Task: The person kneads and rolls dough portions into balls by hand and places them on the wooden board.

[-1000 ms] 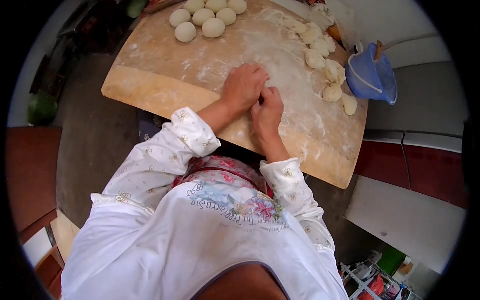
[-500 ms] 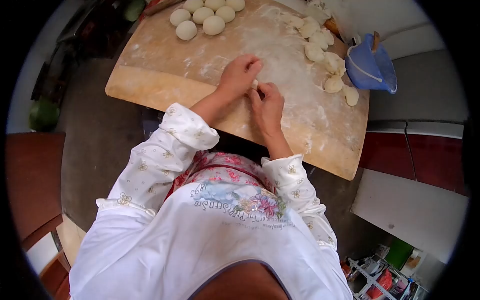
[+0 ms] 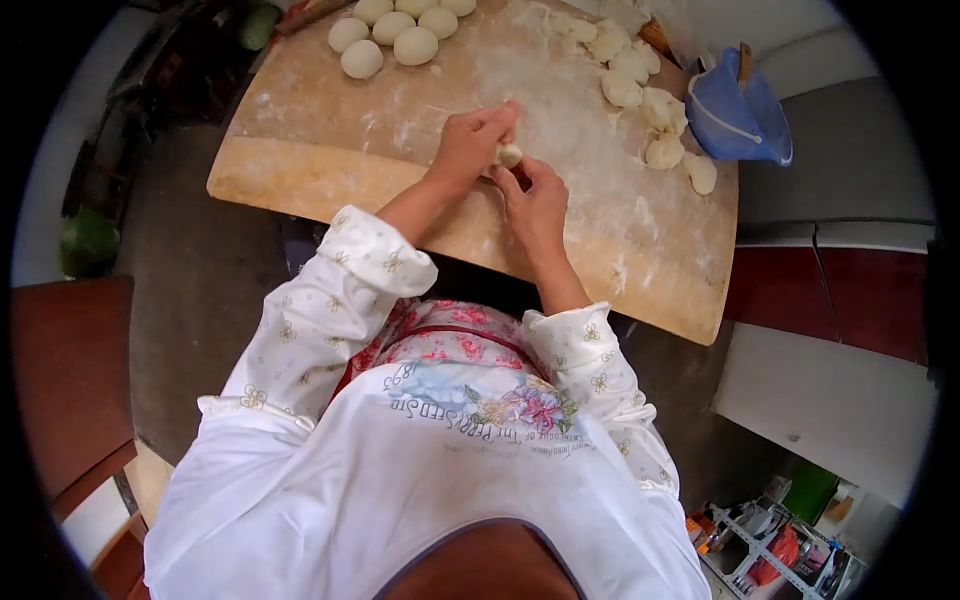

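Note:
A small piece of pale dough [image 3: 509,155] shows between my two hands, above the floured wooden board [image 3: 300,170]. My left hand [image 3: 474,145] is closed round the dough from the left, its fingers bent together. From the right, my right hand [image 3: 534,196] pinches at the lower side of the same piece with thumb and fingertips. Much of the dough is hidden by my fingers. At the board's far left sit several smooth round dough balls [image 3: 415,46]. Along the right side lie several rough, torn-looking dough pieces [image 3: 622,88], some touching one another.
A blue bucket [image 3: 738,115] with a white handle and a wooden-handled tool inside stands at the board's right edge. A rolling pin-like wooden stick [image 3: 310,14] lies at the far left corner. Loose flour [image 3: 540,75] covers the middle of the board.
More of the dough piece now shows between my hands. My hands have parted slightly around it, staying at nearly the same spot. The view has shifted a little.

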The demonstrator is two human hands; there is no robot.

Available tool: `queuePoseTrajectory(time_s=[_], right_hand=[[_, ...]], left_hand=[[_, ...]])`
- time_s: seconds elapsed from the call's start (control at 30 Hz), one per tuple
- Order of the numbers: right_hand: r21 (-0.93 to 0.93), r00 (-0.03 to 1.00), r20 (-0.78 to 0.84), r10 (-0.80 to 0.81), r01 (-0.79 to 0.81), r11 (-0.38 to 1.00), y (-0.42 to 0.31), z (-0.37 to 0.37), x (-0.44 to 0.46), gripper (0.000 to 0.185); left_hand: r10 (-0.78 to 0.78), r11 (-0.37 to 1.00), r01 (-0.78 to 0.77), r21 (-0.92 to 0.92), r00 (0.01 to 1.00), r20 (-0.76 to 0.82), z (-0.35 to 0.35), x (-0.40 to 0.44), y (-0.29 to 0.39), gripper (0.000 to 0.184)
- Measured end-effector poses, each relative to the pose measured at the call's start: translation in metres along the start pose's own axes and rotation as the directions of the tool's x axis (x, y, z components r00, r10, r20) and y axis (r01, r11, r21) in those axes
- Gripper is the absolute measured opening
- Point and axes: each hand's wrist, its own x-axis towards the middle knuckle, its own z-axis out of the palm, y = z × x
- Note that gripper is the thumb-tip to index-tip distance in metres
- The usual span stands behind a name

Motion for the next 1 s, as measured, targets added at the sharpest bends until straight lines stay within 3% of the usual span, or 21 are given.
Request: queuePoseTrajectory(time_s=[0.1,0.13,0.2,0.3,0.37,0.43,0.5,0.53,0.6,0.63,0.7,0.8,0.87,0.9,1.0], right_hand=[[-0.089,0.989,-0.043,-0.144,0.14,0.986,0.009,0.005,-0.003,0.014],[-0.116,0.981,-0.047,-0.187,0.181,0.977,0.01,0.007,-0.003,0.014],[-0.155,0.985,-0.08,-0.154,0.14,0.978,0.01,0.011,0.004,0.011],[-0.166,0.991,-0.112,-0.068,0.048,0.985,0.01,0.011,0.018,0.013],[-0.068,0.997,-0.071,0.024,-0.029,0.997,0.009,0.01,0.022,0.017],[0.105,0.992,0.029,0.123,-0.125,0.987,0.008,0.004,0.025,0.022],[0.088,0.985,0.096,0.142,-0.151,0.985,0.001,-0.003,0.021,0.025],[0.078,0.978,0.131,0.161,-0.172,0.982,-0.003,-0.007,0.017,0.027],[-0.034,0.994,0.089,0.062,-0.06,0.998,-0.003,-0.006,0.009,0.019],[-0.057,0.999,0.048,-0.006,0.008,0.998,0.001,-0.002,0.006,0.016],[-0.156,0.994,0.009,-0.106,0.106,0.982,0.004,0.004,0.005,0.014],[-0.34,0.987,-0.012,-0.158,0.145,0.929,0.006,0.009,0.005,0.014],[-0.416,0.986,-0.059,-0.158,0.119,0.901,0.009,0.012,0.011,0.013],[-0.326,0.993,-0.061,-0.097,0.072,0.943,0.01,0.012,0.012,0.013],[0.014,0.998,-0.017,0.055,-0.055,0.998,0.011,0.009,0.028,0.014]], left_hand=[[0.169,0.952,-0.145,0.269,0.983,-0.071,0.0,-0.006,-0.003,0.033],[0.375,0.837,-0.331,0.434,0.927,-0.015,-0.001,-0.006,-0.008,0.033],[0.687,0.429,-0.612,0.664,0.699,0.201,0.002,-0.001,-0.019,0.032],[0.575,0.46,-0.567,0.683,0.777,0.257,-0.003,0.01,-0.022,0.031],[0.399,0.689,-0.417,0.593,0.901,0.17,-0.003,0.017,-0.018,0.03],[0.263,0.874,-0.261,0.409,0.963,0.054,-0.003,0.022,-0.013,0.03],[0.125,0.987,-0.116,0.114,0.989,-0.083,-0.003,0.02,-0.012,0.029],[0.056,0.996,-0.053,0.07,0.997,-0.045,-0.005,0.016,-0.009,0.03],[-0.087,0.996,0.088,-0.011,0.995,0.045,-0.009,0.006,-0.002,0.032],[0.055,0.989,-0.056,0.138,0.998,0.014,-0.007,0.002,-0.003,0.032],[0.346,0.848,-0.317,0.424,0.938,0.01,-0.003,-0.002,-0.002,0.032],[0.56,0.401,-0.562,0.723,0.775,0.292,-0.006,0.004,-0.02,0.03],[0.524,0.41,-0.525,0.746,0.805,0.279,-0.002,0.019,-0.019,0.029],[0.502,0.415,-0.502,0.759,0.822,0.269,0.0,0.02,-0.018,0.029],[0.237,0.816,-0.235,0.528,0.969,0.064,0.0,0.033,-0.012,0.029]])
